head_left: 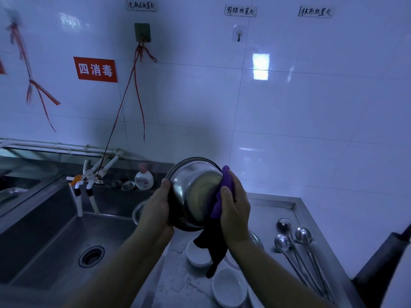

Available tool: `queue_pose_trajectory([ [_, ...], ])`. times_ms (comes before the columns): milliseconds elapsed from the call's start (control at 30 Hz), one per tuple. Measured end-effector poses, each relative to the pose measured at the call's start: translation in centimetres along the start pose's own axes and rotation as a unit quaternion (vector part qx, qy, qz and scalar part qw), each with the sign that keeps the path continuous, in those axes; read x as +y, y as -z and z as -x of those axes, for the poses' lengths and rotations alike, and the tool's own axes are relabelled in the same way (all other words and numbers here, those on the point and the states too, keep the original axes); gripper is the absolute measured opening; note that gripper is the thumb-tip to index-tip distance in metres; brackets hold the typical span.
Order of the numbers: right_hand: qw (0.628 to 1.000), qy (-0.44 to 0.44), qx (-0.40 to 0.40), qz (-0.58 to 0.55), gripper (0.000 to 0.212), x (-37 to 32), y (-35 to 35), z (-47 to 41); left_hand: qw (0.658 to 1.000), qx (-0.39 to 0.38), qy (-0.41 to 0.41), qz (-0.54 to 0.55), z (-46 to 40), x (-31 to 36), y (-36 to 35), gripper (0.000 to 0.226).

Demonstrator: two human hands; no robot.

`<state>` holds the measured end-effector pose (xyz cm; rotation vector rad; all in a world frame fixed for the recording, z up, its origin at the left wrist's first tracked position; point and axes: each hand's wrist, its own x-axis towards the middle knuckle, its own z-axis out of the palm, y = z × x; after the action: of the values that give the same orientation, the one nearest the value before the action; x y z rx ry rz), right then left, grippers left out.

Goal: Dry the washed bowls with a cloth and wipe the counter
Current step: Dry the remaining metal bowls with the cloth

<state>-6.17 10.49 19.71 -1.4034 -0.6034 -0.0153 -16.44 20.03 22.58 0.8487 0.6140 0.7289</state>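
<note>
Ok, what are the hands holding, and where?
Left hand grips the steel bowl by its left rim; right hand presses the purple cloth over its right rim.

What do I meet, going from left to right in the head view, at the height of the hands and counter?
Sink drain → left hand → steel bowl → purple cloth → right hand → long-handled spoons.

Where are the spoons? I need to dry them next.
In the head view the spoons lie on the counter at lower right, right of the white bowls and below the right hand.
</note>
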Motion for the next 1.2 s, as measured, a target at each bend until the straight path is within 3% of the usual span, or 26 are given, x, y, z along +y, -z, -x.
queue_pose_trajectory([
  [167,0.982,0.116,-0.050,0.139,0.050,-2.4,0.4,-1.5,0.998,0.003,-0.041,-0.056,0.4,1.0,-0.6,0.036],
  [267,0.938,0.225,-0.060,0.255,0.051,-3.1,0.2,-1.5,0.997,0.000,-0.040,-0.062,0.6,1.1,-0.7,0.034],
  [400,0.882,0.294,-0.098,0.354,0.054,-3.4,-0.1,-1.2,1.000,0.008,0.000,-0.022,0.6,0.6,-0.8,0.036],
  [667,0.781,0.473,-0.135,0.385,0.046,-0.7,0.5,0.8,0.998,-0.019,0.032,0.055,0.4,1.1,-1.2,0.036],
  [733,0.785,0.494,-0.097,0.360,0.042,0.2,1.4,0.6,0.998,-0.022,0.020,0.046,0.5,1.3,-1.3,0.037],
  [867,0.844,0.453,-0.051,0.283,0.042,0.2,2.1,-0.6,1.000,-0.004,-0.012,0.026,0.8,1.6,-1.5,0.031],
  [1067,0.940,0.285,-0.104,0.156,0.043,-2.1,2.5,-2.5,0.993,0.000,-0.059,-0.099,1.0,1.1,-0.6,0.037],
  [1133,0.939,0.273,-0.128,0.166,0.040,-3.2,2.5,-3.1,0.988,0.003,-0.072,-0.138,1.2,0.6,-0.2,0.038],
  [1200,0.913,0.308,-0.161,0.216,0.037,-4.4,2.1,-3.3,0.984,0.000,-0.077,-0.162,1.3,0.3,-0.2,0.037],
])
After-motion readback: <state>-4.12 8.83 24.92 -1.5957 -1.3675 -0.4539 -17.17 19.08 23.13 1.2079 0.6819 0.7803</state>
